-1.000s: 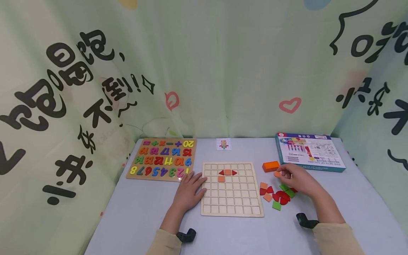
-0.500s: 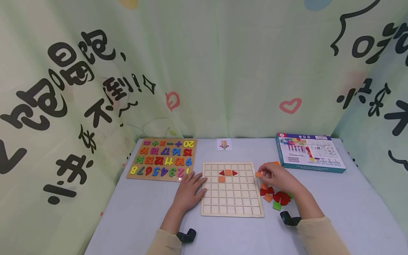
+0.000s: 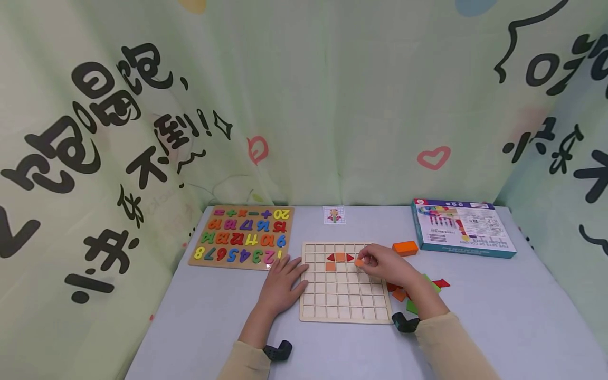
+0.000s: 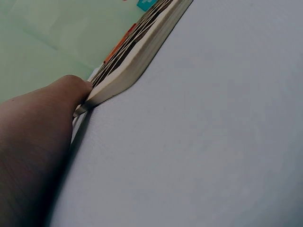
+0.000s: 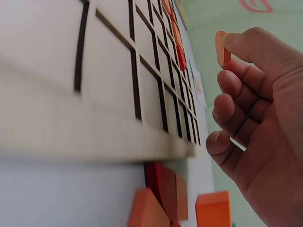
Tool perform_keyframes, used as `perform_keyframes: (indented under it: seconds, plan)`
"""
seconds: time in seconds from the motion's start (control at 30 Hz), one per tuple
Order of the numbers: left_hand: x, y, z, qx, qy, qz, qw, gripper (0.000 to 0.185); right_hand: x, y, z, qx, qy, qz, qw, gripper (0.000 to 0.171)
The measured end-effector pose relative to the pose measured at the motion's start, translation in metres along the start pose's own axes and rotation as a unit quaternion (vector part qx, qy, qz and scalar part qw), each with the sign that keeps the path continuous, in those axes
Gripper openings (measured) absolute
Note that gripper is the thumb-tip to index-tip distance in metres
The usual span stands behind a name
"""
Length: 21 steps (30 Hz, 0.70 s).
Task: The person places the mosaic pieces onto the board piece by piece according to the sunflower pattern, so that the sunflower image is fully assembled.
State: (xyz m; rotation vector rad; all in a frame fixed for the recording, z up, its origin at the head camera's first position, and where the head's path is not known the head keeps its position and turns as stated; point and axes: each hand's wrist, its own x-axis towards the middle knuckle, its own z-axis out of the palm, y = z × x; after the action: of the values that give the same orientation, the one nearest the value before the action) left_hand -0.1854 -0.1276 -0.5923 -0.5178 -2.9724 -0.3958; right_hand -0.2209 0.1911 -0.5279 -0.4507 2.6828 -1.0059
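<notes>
A wooden grid board [image 3: 342,301] lies in the middle of the table. On it are two orange squares, one of them this orange square [image 3: 330,267], and two red triangles, one being the red triangle [image 3: 350,258]. My right hand [image 3: 387,264] pinches an orange tile [image 5: 222,48] between thumb and index finger, above the board's upper right part. My left hand [image 3: 281,285] rests with its fingers spread at the board's left edge. In the left wrist view the thumb [image 4: 71,90] touches the board's side.
Left of the board lies a colourful number board [image 3: 239,240]. A small pattern card [image 3: 334,215] is at the back. At right are an orange block [image 3: 405,248], a boxed set [image 3: 463,229] and loose red, orange and green tiles [image 3: 412,306], partly behind the right arm.
My right hand has moved left from beside the orange block to over the board, carrying the orange tile. The left hand has stayed in place.
</notes>
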Motion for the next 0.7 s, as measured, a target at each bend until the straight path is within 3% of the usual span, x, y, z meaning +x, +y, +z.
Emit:
perform_keyframes:
  seconds: [0.33,0.7]
  plan:
    - [0.000,0.001,0.000,-0.002,0.000,0.000,1.0000,0.050,0.022,-0.005,0.022,-0.009,-0.011,-0.035,0.999,0.019]
    - [-0.001,0.000,0.000,-0.011,-0.001,-0.003,0.9999,0.050,0.026,-0.013,0.033,-0.023,-0.011,-0.028,0.999,0.016]
